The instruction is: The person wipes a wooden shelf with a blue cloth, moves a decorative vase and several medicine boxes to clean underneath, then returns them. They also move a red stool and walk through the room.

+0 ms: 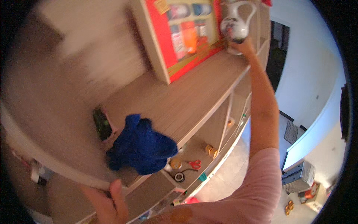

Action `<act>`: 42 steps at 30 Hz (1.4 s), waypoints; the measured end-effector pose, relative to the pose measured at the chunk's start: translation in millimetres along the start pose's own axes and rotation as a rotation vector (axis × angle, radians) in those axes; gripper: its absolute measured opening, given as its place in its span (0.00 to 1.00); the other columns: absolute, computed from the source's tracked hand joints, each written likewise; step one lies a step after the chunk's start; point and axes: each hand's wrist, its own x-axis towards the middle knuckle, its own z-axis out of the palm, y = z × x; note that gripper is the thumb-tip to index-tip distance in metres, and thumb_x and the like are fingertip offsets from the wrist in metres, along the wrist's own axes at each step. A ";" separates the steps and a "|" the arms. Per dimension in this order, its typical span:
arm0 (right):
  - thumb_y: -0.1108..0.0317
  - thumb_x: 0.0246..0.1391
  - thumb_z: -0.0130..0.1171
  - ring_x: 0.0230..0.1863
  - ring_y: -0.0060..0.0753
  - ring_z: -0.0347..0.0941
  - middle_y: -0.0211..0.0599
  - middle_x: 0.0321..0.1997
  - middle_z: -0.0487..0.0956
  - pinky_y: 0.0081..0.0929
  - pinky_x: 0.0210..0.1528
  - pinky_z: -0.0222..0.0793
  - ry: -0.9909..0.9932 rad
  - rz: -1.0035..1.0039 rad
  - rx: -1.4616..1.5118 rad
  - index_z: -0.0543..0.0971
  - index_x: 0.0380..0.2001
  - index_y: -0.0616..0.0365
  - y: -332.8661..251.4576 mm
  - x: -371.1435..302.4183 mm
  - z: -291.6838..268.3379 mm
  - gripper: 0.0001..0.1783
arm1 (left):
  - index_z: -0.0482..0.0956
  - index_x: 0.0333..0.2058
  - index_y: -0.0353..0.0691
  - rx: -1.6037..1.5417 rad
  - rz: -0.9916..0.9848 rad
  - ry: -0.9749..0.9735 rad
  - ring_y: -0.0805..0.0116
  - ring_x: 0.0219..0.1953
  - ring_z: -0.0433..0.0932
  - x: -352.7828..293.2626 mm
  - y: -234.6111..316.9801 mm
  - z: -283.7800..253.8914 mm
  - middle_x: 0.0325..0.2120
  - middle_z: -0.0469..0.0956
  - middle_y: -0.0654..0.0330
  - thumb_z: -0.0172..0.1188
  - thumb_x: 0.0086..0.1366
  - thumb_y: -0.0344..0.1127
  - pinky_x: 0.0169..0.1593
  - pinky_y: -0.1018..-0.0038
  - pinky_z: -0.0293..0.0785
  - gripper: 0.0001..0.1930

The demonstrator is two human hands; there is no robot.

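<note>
The right hand [238, 46] fingers clamp the white jug [235, 22] from beneath; the left hand [106, 201] fingers curl on the shelf edge [74, 175].

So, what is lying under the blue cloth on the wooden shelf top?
The blue cloth rests on the wooden shelf top, beside a dark green object. Anything under the cloth is covered.

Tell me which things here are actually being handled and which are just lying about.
Handled:
- white jug, held up by the right hand
- wooden shelf top, its front edge gripped by the left hand

Lying about:
- blue cloth
- red-framed box
- scissors
- tape roll
</note>
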 end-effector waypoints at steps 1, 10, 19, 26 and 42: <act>0.58 0.30 0.72 0.39 0.35 0.74 0.42 0.38 0.77 0.32 0.41 0.70 0.021 -0.073 -0.011 0.74 0.39 0.62 8.1 3.0 -3.0 0.31 | 0.31 0.60 0.29 -0.003 0.005 -0.032 0.54 0.60 0.49 -4.3 -1.5 -4.5 0.59 0.44 0.40 0.41 0.66 0.34 0.61 0.65 0.44 0.33; 0.55 0.40 0.65 0.44 0.38 0.73 0.50 0.40 0.76 0.28 0.47 0.66 0.235 -0.182 0.056 0.71 0.44 0.69 -41.4 -41.0 -46.0 0.32 | 0.25 0.56 0.22 0.134 -0.013 -0.121 0.53 0.53 0.59 2.4 31.4 -6.4 0.52 0.52 0.34 0.50 0.61 0.35 0.58 0.65 0.50 0.43; 0.57 0.42 0.60 0.36 0.48 0.73 0.46 0.35 0.76 0.35 0.41 0.70 -0.705 -1.085 0.861 0.76 0.36 0.61 -284.1 -274.7 -69.5 0.21 | 0.25 0.58 0.29 -0.195 -0.140 -0.078 0.58 0.55 0.57 16.2 42.0 -0.8 0.54 0.51 0.39 0.47 0.63 0.31 0.57 0.68 0.52 0.39; 0.70 0.38 0.54 0.36 0.48 0.74 0.52 0.31 0.76 0.38 0.43 0.69 -0.708 -1.100 0.514 0.78 0.32 0.60 -267.7 -244.2 -68.5 0.13 | 0.34 0.60 0.32 -0.215 0.065 -0.040 0.58 0.60 0.49 17.1 35.6 6.8 0.59 0.45 0.45 0.45 0.64 0.36 0.62 0.66 0.42 0.34; 0.61 0.38 0.64 0.25 0.25 0.73 0.26 0.25 0.77 0.24 0.26 0.71 -1.571 -0.431 -0.064 0.77 0.25 0.51 -397.4 -259.3 73.4 0.10 | 0.38 0.60 0.33 -0.237 0.109 0.050 0.61 0.58 0.54 18.3 33.8 11.9 0.57 0.51 0.46 0.46 0.65 0.37 0.60 0.69 0.47 0.33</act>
